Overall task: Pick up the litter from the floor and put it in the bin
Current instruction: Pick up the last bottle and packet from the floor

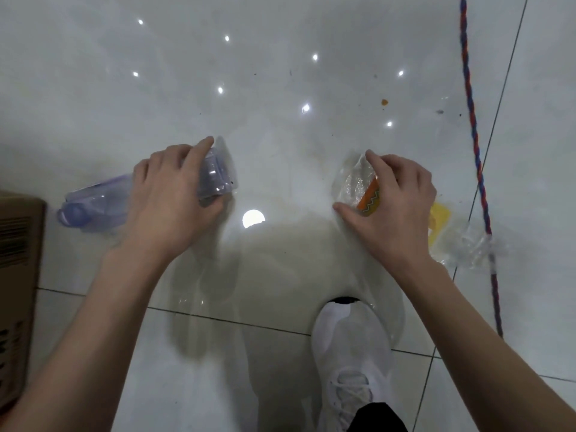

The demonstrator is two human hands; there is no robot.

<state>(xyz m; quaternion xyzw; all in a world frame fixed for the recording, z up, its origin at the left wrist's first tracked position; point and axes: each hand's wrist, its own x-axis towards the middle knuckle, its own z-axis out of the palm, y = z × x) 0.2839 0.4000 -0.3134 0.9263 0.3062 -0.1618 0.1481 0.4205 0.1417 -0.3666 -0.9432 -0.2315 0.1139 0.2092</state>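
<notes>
Though apart, hands [174,194] [397,202] palm-down around bottle [93,204], wrapper [352,182].

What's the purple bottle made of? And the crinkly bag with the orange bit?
Purple bottle: looks like thin tinted plastic, glossy and see-through. Crinkly bag: probably plastic film, clear and shiny, with creases catching the light. Its orange bit looks printed; material unclear.

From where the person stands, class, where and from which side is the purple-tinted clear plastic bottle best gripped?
Round its wide body near the base, from above. The purple-tinted clear plastic bottle lies on its side, cap end pointing left, so fingers and thumb can straddle it; the left hand has such a grip.
</notes>
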